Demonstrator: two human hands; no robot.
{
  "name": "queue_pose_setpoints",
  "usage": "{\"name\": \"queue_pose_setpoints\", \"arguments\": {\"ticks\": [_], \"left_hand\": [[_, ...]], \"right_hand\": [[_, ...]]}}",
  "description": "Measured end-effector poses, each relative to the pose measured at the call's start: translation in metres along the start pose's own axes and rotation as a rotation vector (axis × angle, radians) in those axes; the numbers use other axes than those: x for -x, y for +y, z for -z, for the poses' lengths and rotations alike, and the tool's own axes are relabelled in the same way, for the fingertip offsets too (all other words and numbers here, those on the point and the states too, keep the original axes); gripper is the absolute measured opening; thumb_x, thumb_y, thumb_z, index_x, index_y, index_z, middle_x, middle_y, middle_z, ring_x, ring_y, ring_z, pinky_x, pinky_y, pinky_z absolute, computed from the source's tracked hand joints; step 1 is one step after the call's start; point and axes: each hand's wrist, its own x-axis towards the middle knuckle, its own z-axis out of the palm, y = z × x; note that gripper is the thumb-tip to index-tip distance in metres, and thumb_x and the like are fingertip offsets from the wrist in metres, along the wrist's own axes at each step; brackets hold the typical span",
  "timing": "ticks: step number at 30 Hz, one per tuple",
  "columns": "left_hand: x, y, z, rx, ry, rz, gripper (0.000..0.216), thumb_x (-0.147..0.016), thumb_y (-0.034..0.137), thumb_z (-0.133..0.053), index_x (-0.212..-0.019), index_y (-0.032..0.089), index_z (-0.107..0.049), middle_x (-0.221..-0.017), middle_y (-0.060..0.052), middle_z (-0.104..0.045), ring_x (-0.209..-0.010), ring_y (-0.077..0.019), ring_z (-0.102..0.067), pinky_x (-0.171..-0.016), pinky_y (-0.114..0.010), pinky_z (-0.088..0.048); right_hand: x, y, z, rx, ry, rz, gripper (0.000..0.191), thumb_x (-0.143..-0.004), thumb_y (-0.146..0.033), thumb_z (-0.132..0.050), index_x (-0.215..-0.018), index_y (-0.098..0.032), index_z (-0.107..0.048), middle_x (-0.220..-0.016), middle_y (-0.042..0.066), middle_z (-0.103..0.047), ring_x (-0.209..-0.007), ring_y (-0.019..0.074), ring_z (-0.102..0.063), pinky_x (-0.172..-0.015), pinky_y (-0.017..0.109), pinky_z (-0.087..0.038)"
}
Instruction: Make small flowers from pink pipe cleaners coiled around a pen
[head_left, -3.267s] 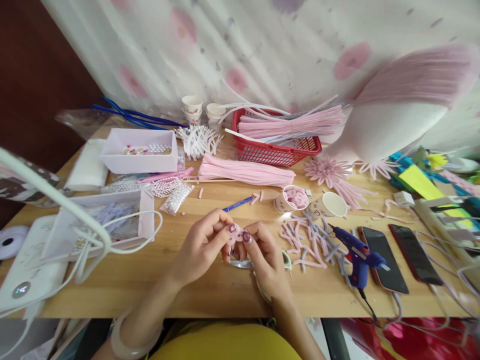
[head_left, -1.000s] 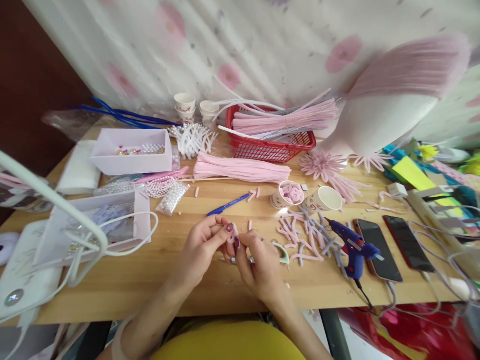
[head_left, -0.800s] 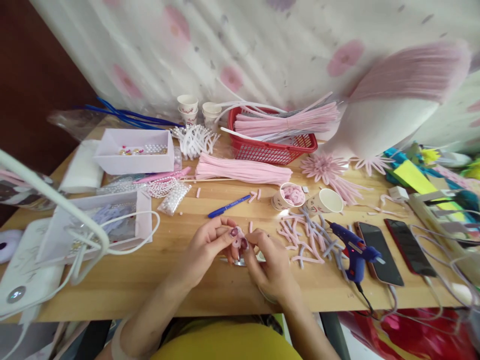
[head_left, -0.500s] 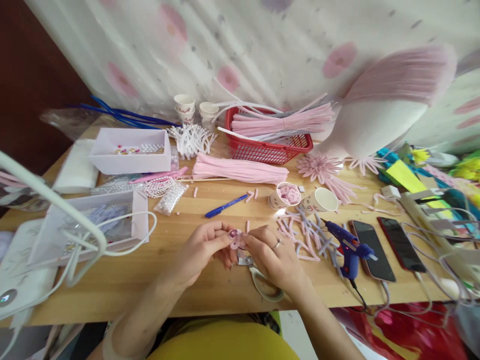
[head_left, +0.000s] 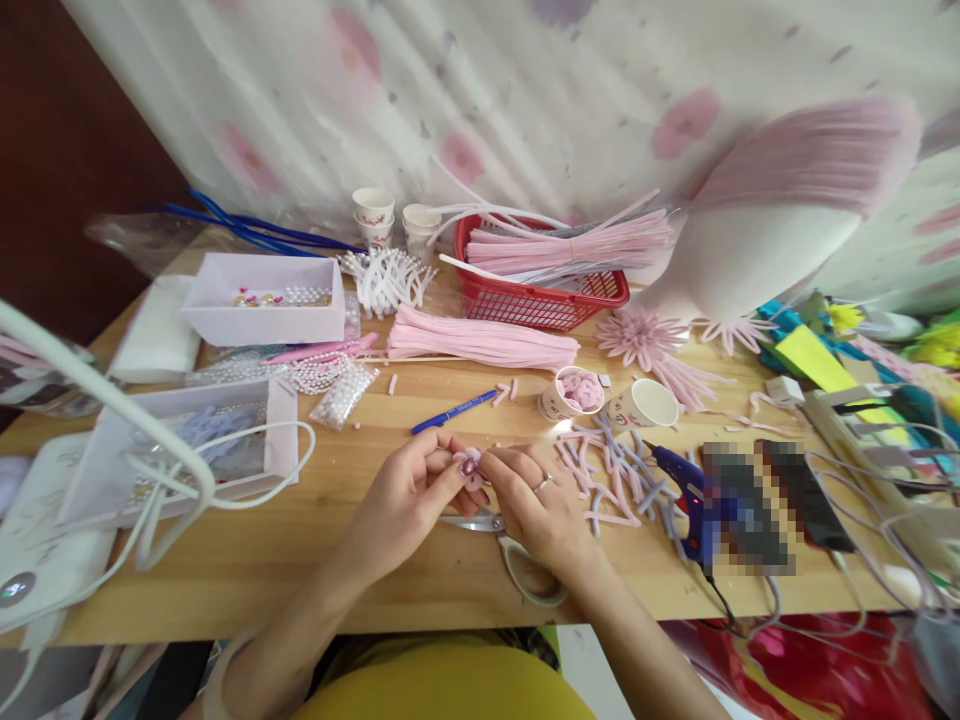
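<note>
Between my two hands is a small pink pipe-cleaner flower (head_left: 472,471) with looped petals. My left hand (head_left: 411,488) pinches its left side between thumb and fingers. From the other side, the closed fingertips of my right hand (head_left: 534,500) press on the flower's right edge; a ring is on one finger. Below the hands lie scissors (head_left: 531,570), their blades partly beneath my fingers' line and pointing left. To the right of my right hand, cut pink and grey pipe-cleaner pieces (head_left: 607,468) lie in a loose pile.
A blue glue gun (head_left: 694,500) lies right of the pile, beside blurred-out phones. Behind stand a paper cup of pink coils (head_left: 574,392), another paper cup (head_left: 645,402), a blue pen (head_left: 454,411), a pink pipe-cleaner bundle (head_left: 480,338) and a red basket (head_left: 540,300). White boxes (head_left: 262,320) stand left.
Both hands have shifted slightly upward with the flower, and its petals show more clearly. More of the scissors' blades is uncovered below them.
</note>
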Motion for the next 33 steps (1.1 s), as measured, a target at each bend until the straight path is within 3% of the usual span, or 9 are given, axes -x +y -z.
{"name": "queue_pose_setpoints", "arguments": {"ticks": [5, 11, 15, 22, 25, 28, 33], "left_hand": [[-0.006, -0.007, -0.001, -0.064, 0.013, 0.0, 0.021, -0.088, 0.036, -0.061, -0.085, 0.018, -0.051, -0.063, 0.004, -0.061, -0.06, -0.0106, -0.059, -0.058, -0.021, -0.05], [-0.005, -0.007, 0.007, -0.315, 0.002, -0.082, 0.012, -0.093, 0.028, -0.052, -0.084, 0.02, -0.05, -0.063, 0.005, -0.057, -0.061, -0.0108, -0.057, -0.059, -0.021, -0.046], [-0.002, -0.011, 0.008, -0.665, 0.113, -0.277, 0.008, -0.094, 0.018, -0.046, -0.087, 0.021, -0.051, -0.069, 0.002, -0.063, -0.066, -0.0138, -0.062, -0.063, -0.024, -0.047], [-0.006, -0.023, 0.003, -1.132, 0.333, -0.849, 0.013, -0.093, 0.008, -0.046, -0.099, 0.017, -0.054, -0.083, -0.006, -0.069, -0.077, -0.0184, -0.066, -0.072, -0.027, -0.05], [-0.007, -0.026, 0.005, -1.191, 0.335, -0.958, 0.017, -0.092, 0.004, -0.048, -0.102, 0.016, -0.053, -0.08, -0.006, -0.068, -0.073, -0.0183, -0.064, -0.07, -0.027, -0.05], [-0.005, -0.027, 0.008, -1.168, 0.283, -1.001, 0.019, -0.091, 0.002, -0.046, -0.1, 0.017, -0.053, -0.078, -0.005, -0.067, -0.071, -0.0178, -0.062, -0.068, -0.027, -0.049], [-0.001, -0.023, 0.009, -0.954, 0.212, -0.727, 0.014, -0.091, 0.008, -0.046, -0.091, 0.02, -0.054, -0.078, -0.002, -0.066, -0.072, -0.0148, -0.063, -0.068, -0.024, -0.048]], "right_hand": [[0.001, 0.001, -0.005, -0.015, -0.031, -0.046, 0.018, -0.098, -0.009, -0.039, -0.106, -0.014, -0.054, -0.08, 0.007, -0.065, -0.074, 0.0202, -0.055, -0.068, 0.031, -0.044], [-0.006, -0.001, -0.006, -0.009, -0.118, -0.065, 0.021, -0.098, -0.009, -0.035, -0.092, -0.014, -0.055, -0.081, 0.009, -0.064, -0.075, 0.021, -0.052, -0.065, 0.031, -0.042], [-0.013, -0.005, -0.001, 0.045, -0.188, -0.075, 0.023, -0.096, -0.008, -0.035, -0.09, -0.013, -0.057, -0.079, 0.009, -0.064, -0.074, 0.0227, -0.05, -0.062, 0.033, -0.038], [-0.019, -0.009, 0.007, -0.073, -0.224, -0.217, 0.017, -0.093, -0.01, -0.04, -0.09, -0.014, -0.057, -0.079, 0.008, -0.061, -0.075, 0.0226, -0.05, -0.064, 0.033, -0.037], [-0.019, -0.012, 0.011, -0.259, -0.204, -0.341, 0.015, -0.094, -0.012, -0.041, -0.09, -0.015, -0.056, -0.079, 0.007, -0.059, -0.074, 0.0203, -0.051, -0.066, 0.032, -0.037], [-0.018, -0.015, 0.011, -0.664, -0.196, -0.621, 0.012, -0.094, -0.021, -0.046, -0.086, -0.017, -0.055, -0.071, 0.001, -0.054, -0.064, 0.0149, -0.048, -0.059, 0.027, -0.035], [-0.011, -0.018, -0.005, -1.635, -0.185, -1.213, 0.026, -0.077, -0.04, -0.068, -0.073, -0.018, -0.054, -0.059, -0.005, -0.044, -0.046, 0.0072, -0.031, -0.04, 0.02, -0.026]]}}
